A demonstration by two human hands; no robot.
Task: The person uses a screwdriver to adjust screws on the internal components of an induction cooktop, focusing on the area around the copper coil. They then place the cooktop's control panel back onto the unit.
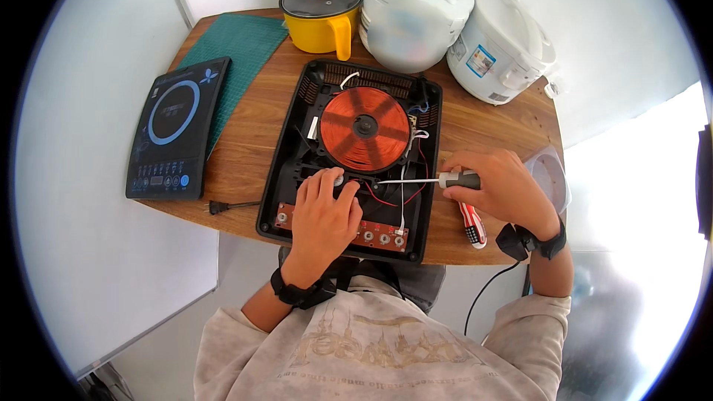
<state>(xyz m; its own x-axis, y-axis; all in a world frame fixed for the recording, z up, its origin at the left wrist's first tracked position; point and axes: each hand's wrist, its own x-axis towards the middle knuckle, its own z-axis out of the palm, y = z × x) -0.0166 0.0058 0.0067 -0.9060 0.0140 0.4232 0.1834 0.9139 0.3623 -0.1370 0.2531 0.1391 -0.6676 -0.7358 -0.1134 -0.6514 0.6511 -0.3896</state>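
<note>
An opened induction cooker base [286,178], black, lies in front of me on the wooden table [252,126], its copper coil [365,128] exposed. My left hand [323,215] rests inside the base just below the coil, fingers on a part near the fan. My right hand [494,186] grips a screwdriver [416,180] by its dark handle. The metal shaft points left toward my left fingertips. A red circuit strip [379,237] runs along the base's near edge.
The cooker's black glass top panel [177,130] lies at the left, partly on a green cutting mat [234,48]. A yellow pot [323,15] and two white rice cookers [412,11] [501,48] stand at the back. A red-and-white screwdriver [472,224] and a clear container [551,174] sit at the right.
</note>
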